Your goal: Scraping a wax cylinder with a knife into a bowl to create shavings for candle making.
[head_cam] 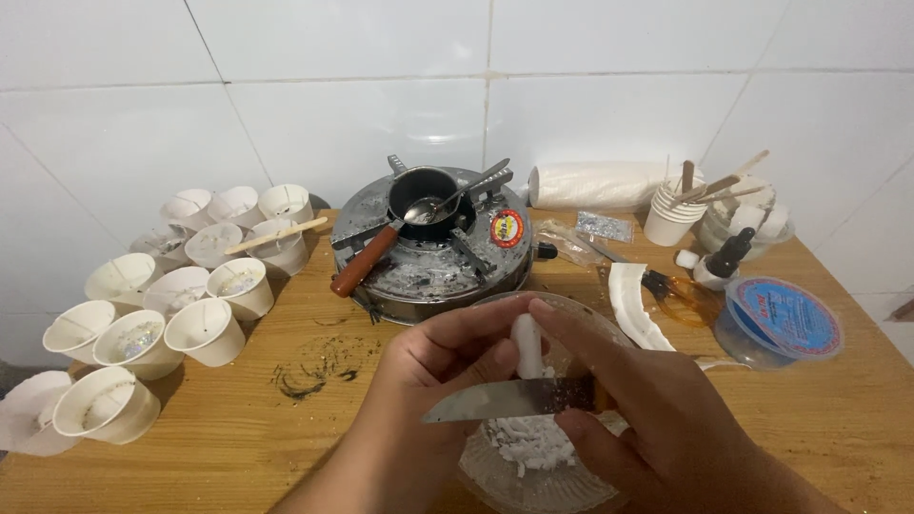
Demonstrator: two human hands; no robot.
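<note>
A: Item one, hands. Left hand [447, 357] at 6 o'clock of the view, fingers clamped on a white wax stick [526, 345], held upright over a clear bowl [583, 487]. Right hand [657, 400] just beside it, fingers closed on a knife [495, 400], blade lying flat across the stick and pointing toward 9 o'clock.

B: Hazards?

A: The edge sits close against the left thumb; a slip on hard wax could, in my judgement, carry it into the skin. Shavings [528, 447] already in the bowl may scatter if the stick snaps.

B: Item two, surroundings?

A: Gas stove [433, 252] at 12 o'clock of the bowl, with a small black pot [426, 195] and a spoon in it; a red-handled tool [367, 259] rests across the burner. Paper cups [205, 328], many, at 9 to 10 o'clock, some holding wicks. A stack of cups with wooden sticks [674, 221] at 1 o'clock, a dropper bottle [725, 257] and a blue-lidded tub [781, 319] at 2 o'clock. Curved wax slab [633, 309] just beyond the bowl.

B: Obstructions?

A: None between hands and bowl; the wooden surface [286, 428] shows a dark scorch mark at 9 o'clock.
</note>
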